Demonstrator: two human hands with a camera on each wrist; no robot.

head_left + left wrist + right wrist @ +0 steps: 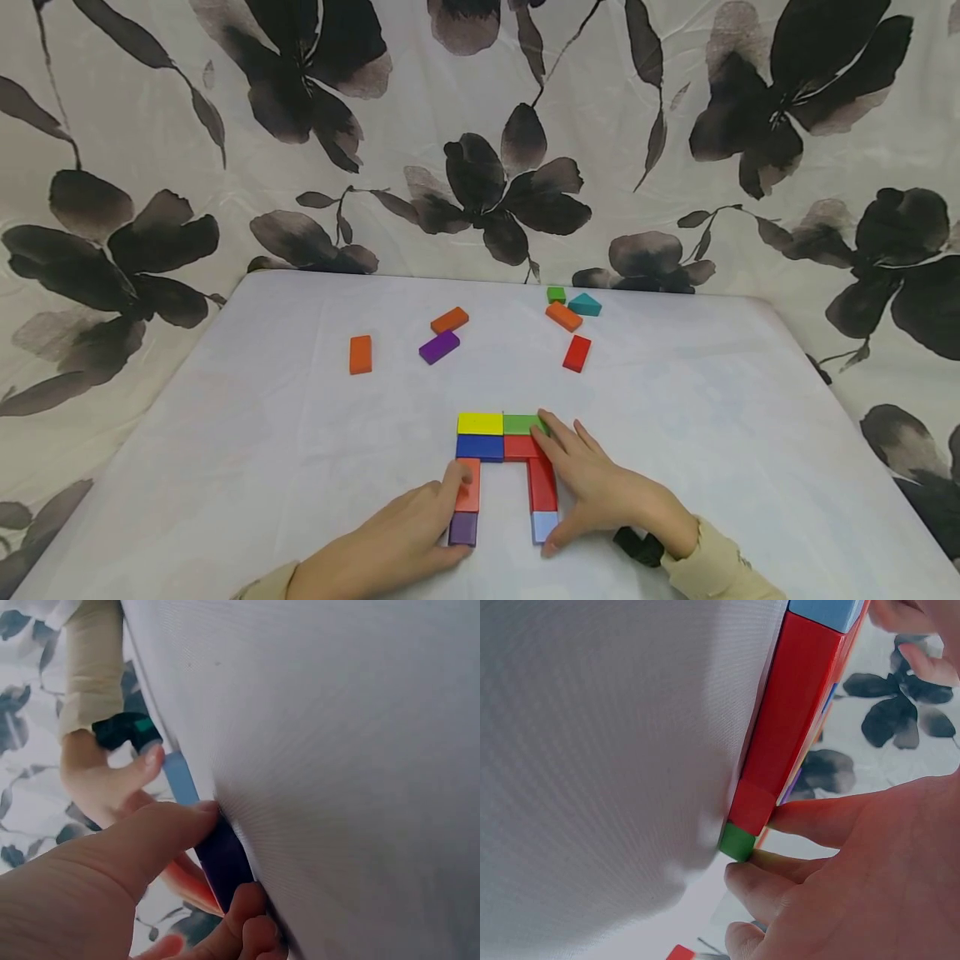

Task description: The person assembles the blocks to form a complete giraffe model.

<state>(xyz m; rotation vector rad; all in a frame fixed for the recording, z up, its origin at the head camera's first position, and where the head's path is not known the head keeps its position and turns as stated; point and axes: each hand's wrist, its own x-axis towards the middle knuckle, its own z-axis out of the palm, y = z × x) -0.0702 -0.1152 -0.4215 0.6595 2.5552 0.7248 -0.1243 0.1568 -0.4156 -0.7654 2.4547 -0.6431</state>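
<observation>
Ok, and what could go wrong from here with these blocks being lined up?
Two risks. The left hand grips around the near purple block, so an uneven squeeze could twist it out of line with the salmon block. The right hand spans from the top row's green block to the light blue block; with a gap between the legs, too much sideways push might slide the light blue block inward.

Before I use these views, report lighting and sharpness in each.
Head: even light, yellow block crisp-edged, no strong glare; left wrist: dimmer, purple block nearly black; right wrist: table shaded grey, flowered cloth behind slightly soft.
</observation>
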